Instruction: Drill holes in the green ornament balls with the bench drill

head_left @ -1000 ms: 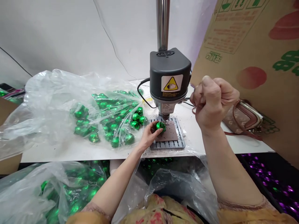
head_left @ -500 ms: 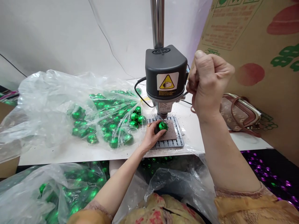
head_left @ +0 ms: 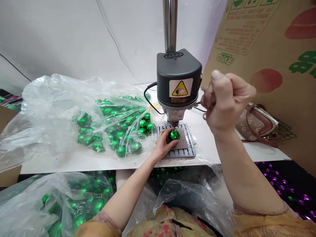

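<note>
My left hand (head_left: 165,143) grips a shiny green faceted ball (head_left: 175,135) between thumb and fingers. The ball rests on a brown pad (head_left: 183,142) on the slotted metal base (head_left: 191,152) of a small drill press (head_left: 179,69). Directly above the ball is the drill chuck (head_left: 174,124), with its bit at the ball's top. Beside the motor housing, my right hand (head_left: 225,98) is closed in a fist on the drill press lever, most of which is hidden by the fingers.
A clear plastic bag (head_left: 51,108) with several green balls (head_left: 120,150) lies left of the press. Another bag (head_left: 27,204) of green balls is below the table edge. A handbag (head_left: 256,123) and a large carton (head_left: 247,49) stand right. Purple balls (head_left: 278,184) lie lower right.
My right hand has moved down beside the motor housing, still closed. My left hand keeps the ball under the bit. The whole view has shifted slightly.
</note>
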`<state>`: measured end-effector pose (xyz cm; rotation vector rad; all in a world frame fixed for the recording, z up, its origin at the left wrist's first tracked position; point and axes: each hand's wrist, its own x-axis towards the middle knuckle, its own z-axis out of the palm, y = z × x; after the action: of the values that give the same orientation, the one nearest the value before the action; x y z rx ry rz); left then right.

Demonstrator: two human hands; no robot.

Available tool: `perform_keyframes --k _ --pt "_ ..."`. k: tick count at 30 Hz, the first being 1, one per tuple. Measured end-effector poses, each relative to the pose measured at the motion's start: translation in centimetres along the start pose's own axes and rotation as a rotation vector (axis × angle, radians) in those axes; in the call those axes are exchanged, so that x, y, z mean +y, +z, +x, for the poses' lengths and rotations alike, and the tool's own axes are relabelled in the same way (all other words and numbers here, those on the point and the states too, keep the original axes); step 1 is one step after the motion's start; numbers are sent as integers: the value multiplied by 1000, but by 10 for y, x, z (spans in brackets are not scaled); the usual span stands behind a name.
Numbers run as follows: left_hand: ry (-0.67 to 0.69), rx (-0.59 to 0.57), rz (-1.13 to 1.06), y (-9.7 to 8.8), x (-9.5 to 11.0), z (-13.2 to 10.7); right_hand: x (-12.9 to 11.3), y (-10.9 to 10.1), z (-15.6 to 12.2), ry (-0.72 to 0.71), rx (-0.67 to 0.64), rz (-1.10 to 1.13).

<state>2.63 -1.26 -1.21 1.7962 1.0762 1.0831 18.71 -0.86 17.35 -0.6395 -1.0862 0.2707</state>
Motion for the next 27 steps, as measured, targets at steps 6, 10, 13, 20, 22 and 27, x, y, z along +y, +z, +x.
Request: perform_keyframes --k 6,10,13,20,22,27 --pt "-22 23 -62 1 0 1 4 -6 -28 -137 63 53" --pt "-19 24 -65 1 -1 0 9 -9 -31 -172 41 89" --pt "6 16 -31 2 -3 0 13 -14 -34 -153 6 93" --pt "6 17 -39 2 -6 0 19 -19 -40 -154 2 84" --pt "-3 26 -62 2 -5 0 21 -19 -40 -185 7 81" --pt "-4 27 -66 2 -4 -1 28 -22 -44 -318 20 91"
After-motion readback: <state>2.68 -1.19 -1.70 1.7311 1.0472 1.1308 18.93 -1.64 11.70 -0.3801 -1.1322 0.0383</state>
